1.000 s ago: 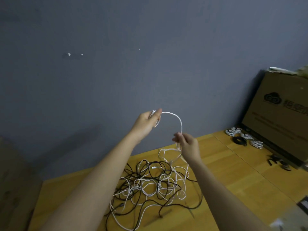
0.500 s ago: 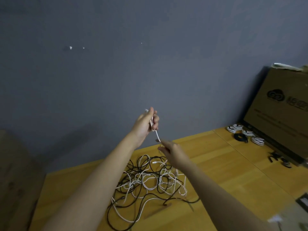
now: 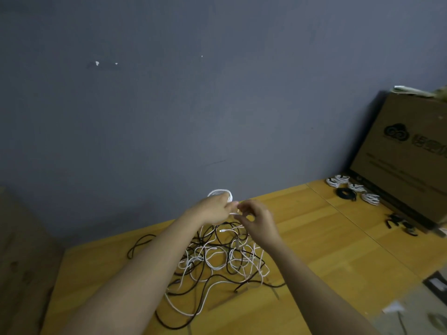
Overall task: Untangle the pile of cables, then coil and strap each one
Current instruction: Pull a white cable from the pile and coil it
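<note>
A tangled pile of white and black cables (image 3: 217, 259) lies on the wooden table (image 3: 314, 257). Above its far side my left hand (image 3: 214, 210) grips a small loop of white cable (image 3: 221, 191) that arches over its knuckles. My right hand (image 3: 256, 218) is right beside it, fingers curled, pinching the same white cable where it leaves the loop. From there the cable drops into the pile. Both hands are blurred by motion.
Several coiled white cables (image 3: 338, 181) and one coiled black cable (image 3: 347, 194) lie at the table's far right, beside a leaning cardboard box (image 3: 406, 160). Black straps (image 3: 399, 223) lie in front of the box. A grey wall stands behind the table.
My hands have come together and dropped lower. The white cable, stretched between them before, now forms a small loop at my left hand.
</note>
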